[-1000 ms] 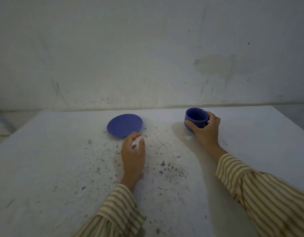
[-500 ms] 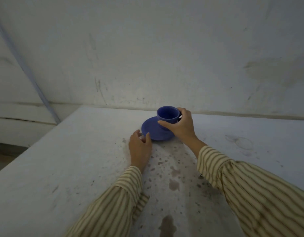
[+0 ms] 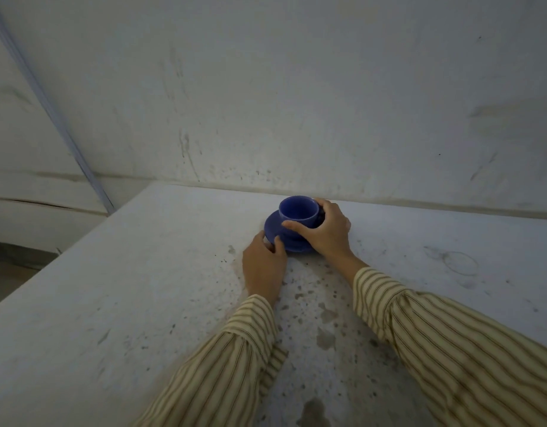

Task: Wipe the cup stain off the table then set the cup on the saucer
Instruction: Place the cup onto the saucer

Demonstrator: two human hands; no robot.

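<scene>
A blue cup [image 3: 298,211] stands upright on a blue saucer [image 3: 273,228] near the back of the white table [image 3: 142,272]. My right hand [image 3: 323,232] is wrapped around the cup from the right, thumb on its near side, hiding the handle. My left hand [image 3: 264,266] lies on the table with its fingertips on the saucer's near left rim. A faint ring stain [image 3: 460,262] shows on the table far to the right of the cup.
A rough white wall [image 3: 296,103] rises right behind the table. The table's left edge [image 3: 65,254] drops off to the floor. Dark specks and blotches [image 3: 324,337] mark the tabletop between my striped sleeves.
My right hand carried the cup left from the bare table and lowered it onto the saucer. My left hand slid forward to the saucer's rim. The view turned left.
</scene>
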